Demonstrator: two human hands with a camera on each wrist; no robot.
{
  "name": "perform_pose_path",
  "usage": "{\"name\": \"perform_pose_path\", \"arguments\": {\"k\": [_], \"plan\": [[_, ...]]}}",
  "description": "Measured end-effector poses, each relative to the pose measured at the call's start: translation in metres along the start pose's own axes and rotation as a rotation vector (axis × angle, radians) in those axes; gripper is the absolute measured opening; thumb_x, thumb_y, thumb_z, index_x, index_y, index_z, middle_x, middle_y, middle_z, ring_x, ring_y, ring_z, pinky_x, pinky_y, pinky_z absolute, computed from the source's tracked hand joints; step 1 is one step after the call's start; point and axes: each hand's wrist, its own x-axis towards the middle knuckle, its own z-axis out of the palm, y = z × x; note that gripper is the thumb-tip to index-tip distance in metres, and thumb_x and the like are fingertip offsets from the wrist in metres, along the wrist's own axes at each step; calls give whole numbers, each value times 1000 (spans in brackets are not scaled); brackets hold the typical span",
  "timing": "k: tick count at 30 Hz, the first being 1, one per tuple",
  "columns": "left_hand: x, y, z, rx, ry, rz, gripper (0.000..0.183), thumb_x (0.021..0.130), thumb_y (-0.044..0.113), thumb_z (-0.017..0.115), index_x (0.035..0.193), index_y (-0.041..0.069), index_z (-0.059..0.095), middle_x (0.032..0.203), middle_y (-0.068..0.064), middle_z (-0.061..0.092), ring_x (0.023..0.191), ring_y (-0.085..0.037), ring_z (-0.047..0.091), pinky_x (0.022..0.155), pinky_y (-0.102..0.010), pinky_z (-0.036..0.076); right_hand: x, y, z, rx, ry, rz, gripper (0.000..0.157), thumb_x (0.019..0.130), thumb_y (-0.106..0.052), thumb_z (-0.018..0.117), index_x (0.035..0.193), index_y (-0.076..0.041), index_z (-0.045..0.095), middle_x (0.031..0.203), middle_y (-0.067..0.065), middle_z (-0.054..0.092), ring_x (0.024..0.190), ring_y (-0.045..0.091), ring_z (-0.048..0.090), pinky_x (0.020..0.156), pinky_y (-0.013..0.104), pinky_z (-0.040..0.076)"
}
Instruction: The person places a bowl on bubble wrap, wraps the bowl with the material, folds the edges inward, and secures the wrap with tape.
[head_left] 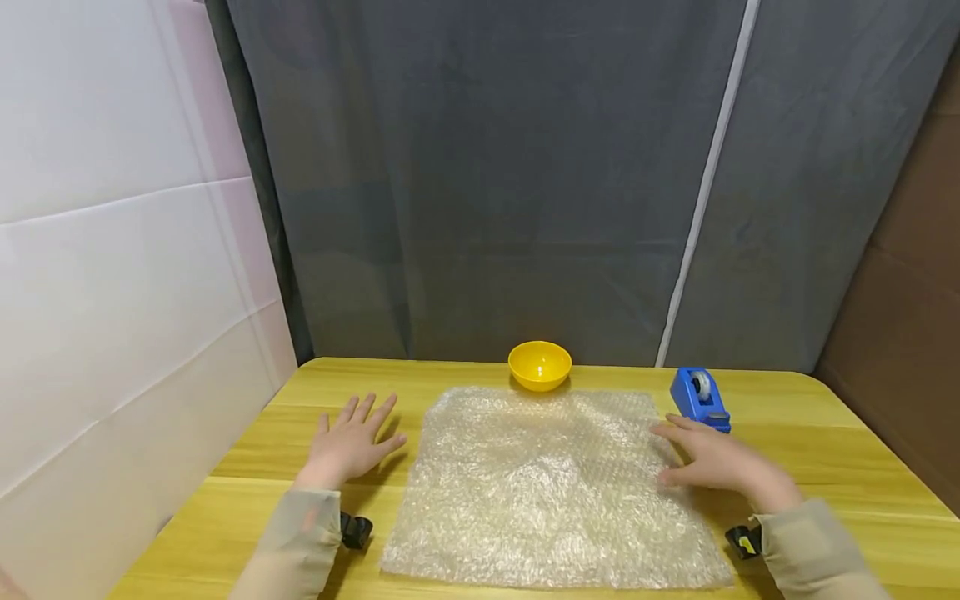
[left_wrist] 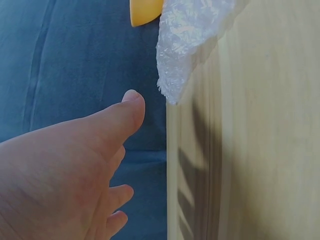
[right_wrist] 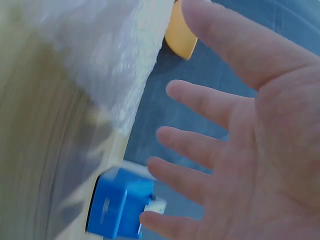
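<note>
A sheet of clear bubble wrap (head_left: pixel 540 500) lies spread on the wooden table between the two hands. My left hand (head_left: pixel 348 446) hovers over the table left of the sheet, fingers spread and holding nothing; its shadow falls on the wood below. Over the sheet's right edge, my right hand (head_left: pixel 716 458) is held with fingers apart and nothing in them. Just beyond it stands a blue tape dispenser (head_left: pixel 701 400) with a roll of tape, also visible in the right wrist view below the fingers. At the sheet's far edge sits a yellow bowl (head_left: pixel 540 367), its inside showing no contents.
The wooden table (head_left: pixel 247 500) has rounded far corners. A dark grey curtain (head_left: pixel 487 183) hangs behind it, a white cloth (head_left: pixel 112 250) on the left and a brown panel (head_left: pixel 907 275) on the right. Each wrist wears a small black camera (head_left: pixel 356 531).
</note>
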Motion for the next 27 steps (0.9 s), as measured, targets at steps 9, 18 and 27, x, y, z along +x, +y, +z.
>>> {"name": "perform_pose_path", "arguments": {"k": [9,18,27], "plan": [[1,3,10,3,-4,3,74,95,56,48,154,17,27,156,-23,22,141,-47,14,105,-74,5,8,-8,8,34,-129,26,102,60,-51,85,143,-6,46,148,30,32,130,52,35,95,76,26],[5,4,8,-1,5,-2,75,95,57,48,154,17,27,155,-24,23,141,-48,15,104,-75,6,15,-10,4,48,-227,36,102,62,-42,88,145,-5,42,150,32,26,131,55,31,98,73,26],[2,7,3,-9,-17,-3,76,95,59,45,155,18,25,155,-24,21,141,-48,15,102,-76,7,19,-12,12,96,-238,63,102,62,-41,89,146,-7,42,152,30,25,136,51,26,102,65,31]]}}
